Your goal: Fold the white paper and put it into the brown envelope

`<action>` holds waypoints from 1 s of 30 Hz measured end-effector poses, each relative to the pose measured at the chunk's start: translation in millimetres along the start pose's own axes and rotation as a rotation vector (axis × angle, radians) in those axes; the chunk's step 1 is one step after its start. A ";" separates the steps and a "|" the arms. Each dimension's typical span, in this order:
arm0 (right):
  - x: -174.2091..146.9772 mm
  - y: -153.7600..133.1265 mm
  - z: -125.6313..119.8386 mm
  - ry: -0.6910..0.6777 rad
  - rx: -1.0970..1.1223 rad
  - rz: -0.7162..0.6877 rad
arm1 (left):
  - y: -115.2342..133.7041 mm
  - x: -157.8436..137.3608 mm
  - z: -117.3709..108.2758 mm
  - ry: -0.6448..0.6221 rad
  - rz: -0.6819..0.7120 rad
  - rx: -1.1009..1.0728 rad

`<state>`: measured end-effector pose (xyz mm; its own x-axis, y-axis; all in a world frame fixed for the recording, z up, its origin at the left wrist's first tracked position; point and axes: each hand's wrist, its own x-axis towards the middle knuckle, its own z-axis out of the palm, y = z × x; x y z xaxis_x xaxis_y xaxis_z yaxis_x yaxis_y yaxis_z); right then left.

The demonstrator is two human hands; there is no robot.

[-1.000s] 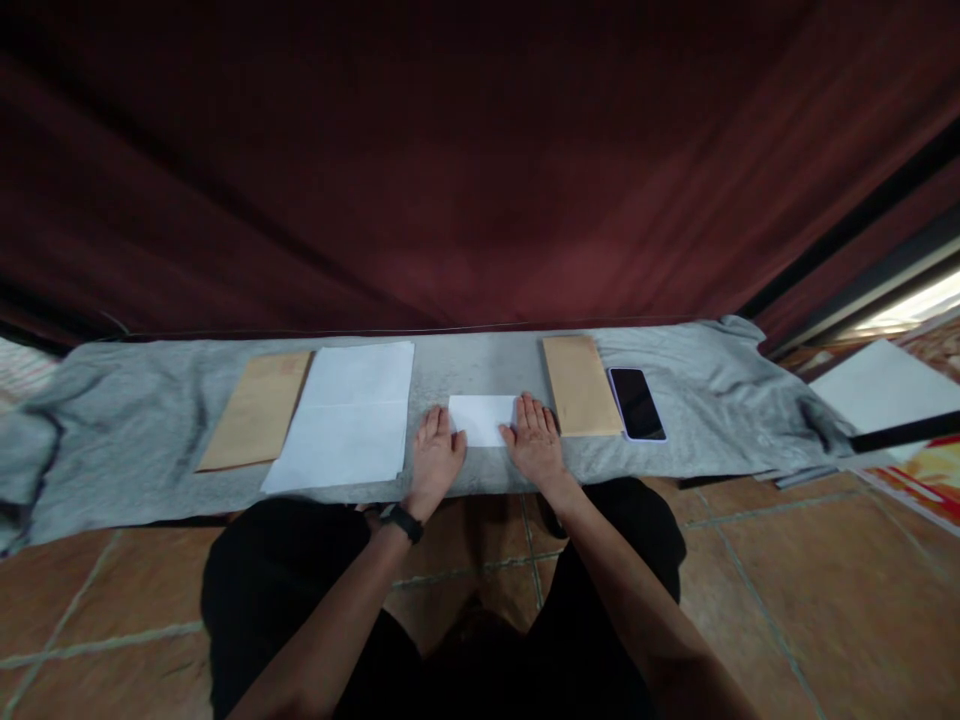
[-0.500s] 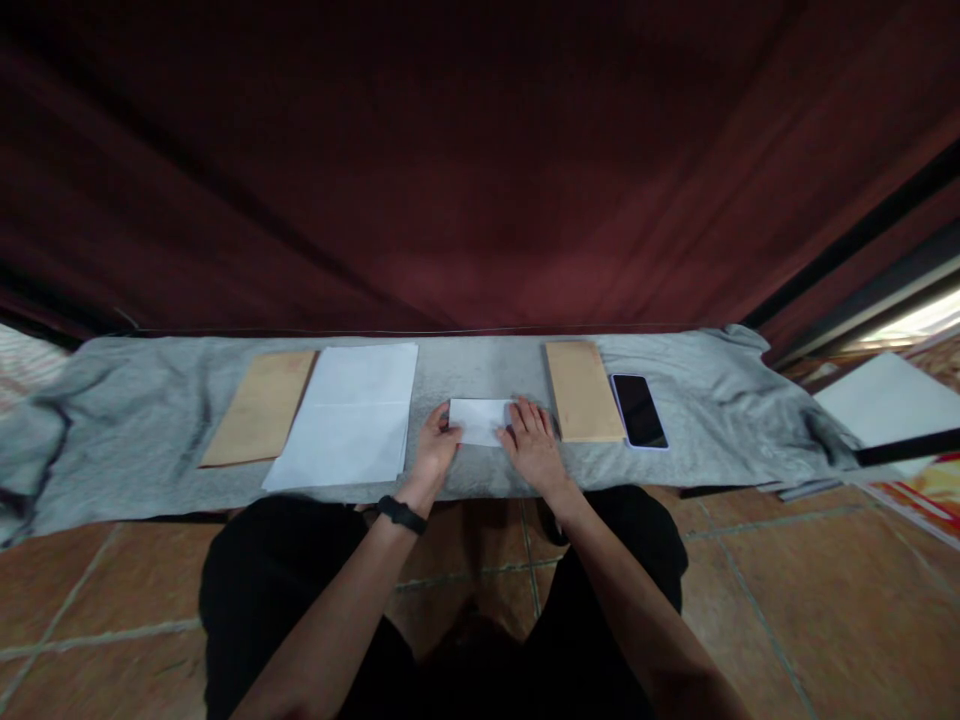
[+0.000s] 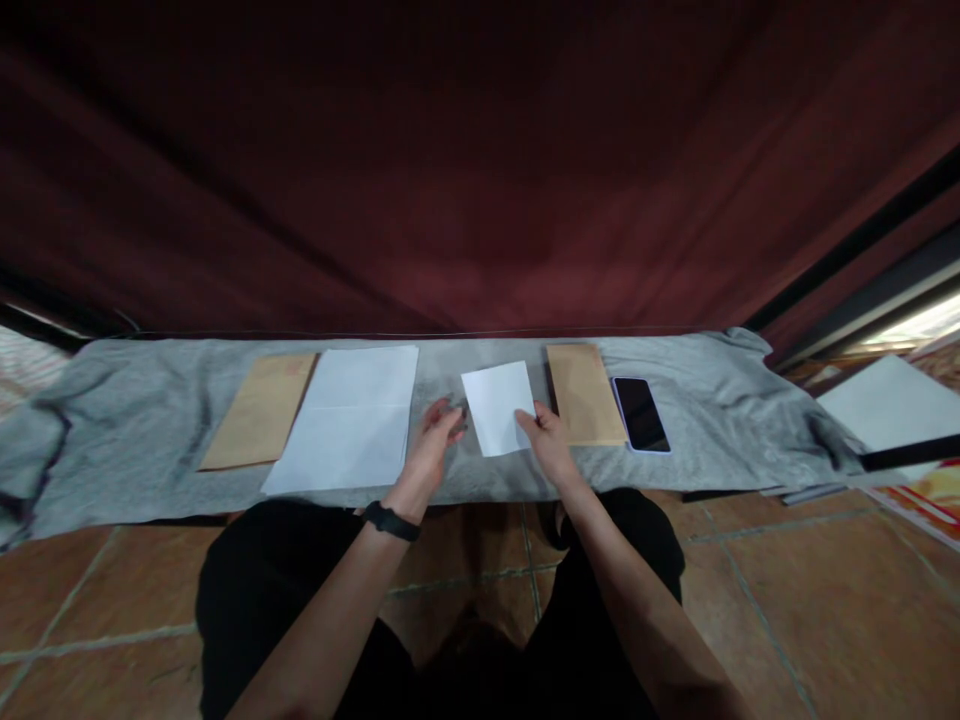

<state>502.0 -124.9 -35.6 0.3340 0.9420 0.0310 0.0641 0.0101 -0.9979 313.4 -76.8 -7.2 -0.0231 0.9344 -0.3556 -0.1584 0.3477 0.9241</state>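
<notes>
A small white folded sheet of paper (image 3: pixel 497 405) is pinched at its right edge by my right hand (image 3: pixel 549 440), thumb on top. It stands turned upright in front of me, slightly tilted. My left hand (image 3: pixel 436 437) hovers just left of the paper, apart from it, with fingers curved and spaced and nothing in them. A dark band circles the left wrist. Left of that hand lies a stack of larger white sheets (image 3: pixel 349 415) with a crease across the top one.
A brown envelope (image 3: pixel 262 410) lies at the left, partly beside the white stack. Another brown envelope (image 3: pixel 586 392) and a phone (image 3: pixel 641 415) lie to the right. Grey cloth (image 3: pixel 720 410) covers the narrow bench. Behind it hangs a dark red curtain (image 3: pixel 480 200).
The folded paper has turned from lying lengthwise to upright and looks larger. My left hand has let go of it and drawn slightly away; my right hand now grips its edge.
</notes>
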 end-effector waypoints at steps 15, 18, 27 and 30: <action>0.5 15.9 11.2 -0.068 0.270 0.312 | -17.2 10.3 -6.2 -0.254 0.122 0.230; 1.2 17.3 11.0 -0.017 0.279 0.380 | -19.9 5.3 -8.6 -0.180 0.114 0.271; 0.0 14.6 5.3 0.023 0.245 0.366 | -30.5 7.0 -27.2 -0.246 0.102 0.331; 0.7 14.2 -0.7 0.012 0.195 0.351 | -25.4 21.2 -32.0 -0.288 0.153 0.405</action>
<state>503.7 -124.4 -49.8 0.3149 0.8957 -0.3140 -0.2348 -0.2471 -0.9401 285.3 -68.3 -42.7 0.2651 0.9407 -0.2117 0.2216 0.1542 0.9629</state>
